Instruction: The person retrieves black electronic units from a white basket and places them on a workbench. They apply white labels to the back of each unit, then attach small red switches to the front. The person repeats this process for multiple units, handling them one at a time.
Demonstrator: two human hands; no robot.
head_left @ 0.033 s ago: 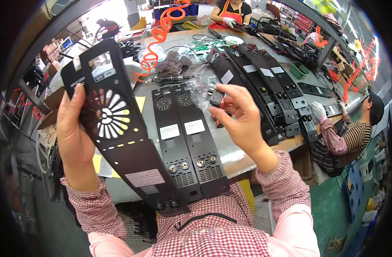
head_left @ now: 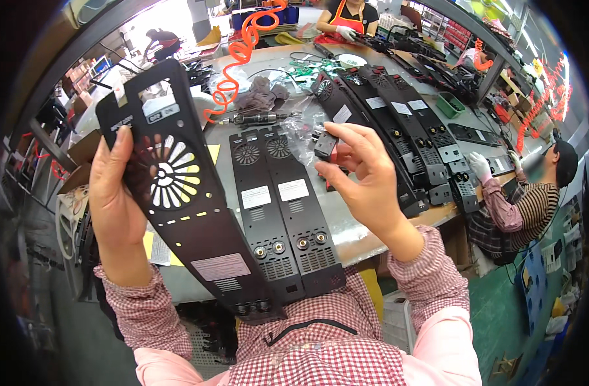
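My left hand point(head_left: 119, 199) grips a long black metal panel point(head_left: 204, 225) by its left edge, thumb on the front face. The panel stands tilted, with its lower end close to my apron. It has a round fan grille, a pale label and a rectangular cutout near the top. Between thumb and fingers of my right hand point(head_left: 368, 177), a small black rocker switch point(head_left: 325, 147) with metal prongs and a red part is pinched, apart from the panel. Two similar black panels point(head_left: 261, 222) lie side by side on the table beyond the held one.
More black panels point(head_left: 372, 128) are stacked at the right. A power screwdriver point(head_left: 254, 119), clear plastic bags point(head_left: 301, 128) and an orange coiled hose point(head_left: 225, 87) are beyond the panels. A gloved co-worker point(head_left: 520, 199) sits at the right; another person point(head_left: 346, 22) works across the table.
The held panel and my left hand have shifted slightly right, and the panel has turned a little. My right hand has moved slightly right, still pinching the switch.
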